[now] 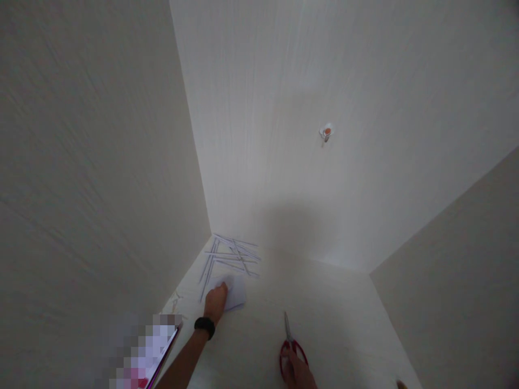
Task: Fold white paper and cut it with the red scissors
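near the back left corner of the white table (344,324), a small piece of white paper (235,292) lies flat, and the left hand (215,302) rests on its near left edge. the fingers seem laid flat on the sheet, pressing it rather than pinching it, but they are small here and i cannot tell it for sure. the paper reaches away from the hand to the right and toward the back wall.

just behind the paper lies a loose pile of thin paper strips (231,256); most of them run left to right, some go diagonal toward the corner. a black wristband (205,327) sits on the left wrist.

to the right, well apart from the paper, the right hand (298,373) holds red scissors (291,346) by the handles, fingers closed through the loops. the blades point away from the person, their long axis toward the back wall, and look shut.

between both hands the table is bare. walls close the table at left and back; a phone (160,356) lies at the near left edge.
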{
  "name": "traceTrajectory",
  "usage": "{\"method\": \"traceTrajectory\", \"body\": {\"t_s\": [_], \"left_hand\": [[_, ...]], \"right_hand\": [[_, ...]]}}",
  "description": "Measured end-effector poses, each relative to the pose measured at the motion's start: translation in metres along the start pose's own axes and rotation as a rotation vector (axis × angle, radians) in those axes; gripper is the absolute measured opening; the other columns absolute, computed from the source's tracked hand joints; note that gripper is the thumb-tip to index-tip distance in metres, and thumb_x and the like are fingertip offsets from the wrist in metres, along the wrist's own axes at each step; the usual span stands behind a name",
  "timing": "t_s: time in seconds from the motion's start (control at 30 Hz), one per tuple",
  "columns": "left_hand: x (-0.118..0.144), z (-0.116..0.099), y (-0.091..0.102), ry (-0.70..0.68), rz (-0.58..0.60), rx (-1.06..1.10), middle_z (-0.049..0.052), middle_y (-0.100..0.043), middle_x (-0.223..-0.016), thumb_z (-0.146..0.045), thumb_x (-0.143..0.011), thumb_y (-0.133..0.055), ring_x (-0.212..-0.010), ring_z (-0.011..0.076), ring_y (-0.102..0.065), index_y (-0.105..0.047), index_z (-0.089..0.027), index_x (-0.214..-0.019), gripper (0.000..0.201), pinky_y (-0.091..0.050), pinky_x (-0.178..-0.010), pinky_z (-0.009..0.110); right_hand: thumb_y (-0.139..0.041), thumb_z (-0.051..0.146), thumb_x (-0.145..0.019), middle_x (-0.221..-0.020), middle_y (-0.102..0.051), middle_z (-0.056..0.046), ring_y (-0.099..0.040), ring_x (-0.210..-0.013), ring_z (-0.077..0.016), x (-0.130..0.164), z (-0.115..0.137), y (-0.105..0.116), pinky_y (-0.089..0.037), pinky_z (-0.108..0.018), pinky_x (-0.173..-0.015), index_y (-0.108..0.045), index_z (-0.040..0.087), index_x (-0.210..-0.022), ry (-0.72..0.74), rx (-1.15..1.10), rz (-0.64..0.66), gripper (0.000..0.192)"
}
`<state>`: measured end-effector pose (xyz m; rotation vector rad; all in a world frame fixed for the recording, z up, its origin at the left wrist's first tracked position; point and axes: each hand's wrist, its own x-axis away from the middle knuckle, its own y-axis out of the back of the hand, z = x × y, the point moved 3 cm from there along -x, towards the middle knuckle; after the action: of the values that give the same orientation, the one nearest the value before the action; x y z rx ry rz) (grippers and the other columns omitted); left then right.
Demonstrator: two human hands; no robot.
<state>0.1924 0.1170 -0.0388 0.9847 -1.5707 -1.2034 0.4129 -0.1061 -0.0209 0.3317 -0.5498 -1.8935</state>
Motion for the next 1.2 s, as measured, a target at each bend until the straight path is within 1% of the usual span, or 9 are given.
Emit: {"method": "traceTrajectory", "body": {"t_s": [0.17, 0.27, 0.37, 0.6, 0.77, 0.9, 1.0, 1.13, 1.2], "left_hand": [[0.012, -0.001, 0.023, -0.006, -0.124, 0.074, 0.009, -0.061, -0.113, -0.032, -0.089, -0.056, -0.093, 0.0202, -0.063, -0.057, -0.015, -0.115, 0.031, -0.054, -0.078, 0.040], [0.032, -0.008, 0.041, -0.079, -0.296, 0.125, 0.009, -0.068, -0.101, -0.025, -0.093, -0.049, -0.089, 0.0195, -0.065, -0.061, -0.013, -0.107, 0.022, -0.054, -0.080, 0.040], [0.062, -0.024, 0.059, -0.191, -0.482, 0.182, 0.013, -0.070, -0.111, -0.020, -0.095, -0.042, -0.099, 0.0222, -0.065, -0.065, -0.015, -0.106, 0.026, -0.051, -0.090, 0.040], [0.145, -0.087, 0.085, -0.439, -0.760, 0.319, 0.007, -0.071, -0.112, -0.009, -0.090, -0.047, -0.117, 0.0232, -0.058, -0.067, -0.019, -0.100, 0.024, -0.046, -0.095, 0.040], [0.181, -0.117, 0.093, -0.528, -0.853, 0.418, 0.006, -0.072, -0.107, -0.007, -0.084, -0.056, -0.114, 0.0239, -0.058, -0.067, -0.022, -0.100, 0.024, -0.047, -0.093, 0.042], [0.188, -0.117, 0.097, -0.344, -0.815, 0.486, 0.006, -0.063, -0.123, -0.013, -0.085, -0.055, -0.126, 0.0262, -0.048, -0.070, -0.030, -0.103, 0.029, -0.044, -0.099, 0.046], [0.185, -0.108, 0.100, -0.078, -0.713, 0.791, 0.007, -0.054, -0.136, -0.030, -0.084, -0.057, -0.130, 0.0287, -0.044, -0.064, -0.029, -0.117, 0.033, -0.040, -0.104, 0.048], [0.177, -0.110, 0.106, 0.162, -0.271, 1.473, 0.013, -0.069, -0.112, -0.053, -0.075, -0.062, -0.101, 0.0288, -0.065, -0.061, -0.017, -0.120, 0.058, -0.053, -0.089, 0.041], [0.176, -0.116, 0.118, 0.222, -0.116, 1.638, 0.012, -0.073, -0.101, -0.053, -0.072, -0.067, -0.092, 0.0268, -0.067, -0.064, -0.014, -0.114, 0.058, -0.054, -0.083, 0.037]], "right_hand": [[-0.056, 0.046, -0.073, -0.086, -0.076, -0.012, -0.072, -0.077, -0.0271, -0.006, -0.011, 0.004, -0.055, -0.031, -0.072, -0.074, 0.024, -0.079, -0.020, -0.097, 0.013, 0.029], [-0.056, 0.054, -0.073, -0.071, -0.074, -0.011, -0.069, -0.062, -0.0234, -0.008, -0.005, 0.004, -0.054, -0.029, -0.061, -0.072, 0.020, -0.077, -0.058, -0.189, 0.046, 0.037], [-0.048, 0.066, -0.077, -0.057, -0.068, -0.010, -0.063, -0.045, -0.0192, -0.011, 0.013, 0.001, -0.049, -0.026, -0.045, -0.070, 0.016, -0.080, -0.115, -0.312, 0.112, 0.056], [-0.047, 0.074, -0.075, -0.080, -0.074, -0.014, -0.070, -0.059, -0.0196, -0.031, 0.070, 0.015, -0.055, -0.032, -0.061, -0.067, 0.014, -0.100, -0.167, -0.613, 0.233, 0.068], [-0.063, 0.074, -0.062, -0.052, -0.067, -0.009, -0.066, -0.048, -0.0211, -0.036, 0.089, 0.030, -0.055, -0.032, -0.055, -0.062, 0.013, -0.061, -0.219, -0.696, 0.197, 0.060], [-0.068, 0.071, -0.057, -0.048, -0.065, -0.008, -0.062, -0.042, -0.0204, -0.032, 0.097, 0.039, -0.052, -0.030, -0.048, -0.064, 0.012, -0.060, -0.236, -0.729, 0.149, 0.059], [-0.069, 0.069, -0.056, -0.047, -0.065, -0.007, -0.061, -0.040, -0.0200, -0.029, 0.105, 0.045, -0.050, -0.029, -0.045, -0.064, 0.012, -0.061, -0.235, -0.759, 0.113, 0.058], [-0.071, 0.067, -0.057, -0.051, -0.066, -0.007, -0.061, -0.041, -0.0192, -0.026, 0.122, 0.050, -0.049, -0.029, -0.045, -0.065, 0.012, -0.063, -0.216, -0.799, 0.088, 0.055], [-0.071, 0.063, -0.061, -0.052, -0.067, -0.007, -0.062, -0.043, -0.0189, -0.024, 0.134, 0.051, -0.050, -0.028, -0.046, -0.066, 0.012, -0.064, -0.201, -0.805, 0.088, 0.052]]}}
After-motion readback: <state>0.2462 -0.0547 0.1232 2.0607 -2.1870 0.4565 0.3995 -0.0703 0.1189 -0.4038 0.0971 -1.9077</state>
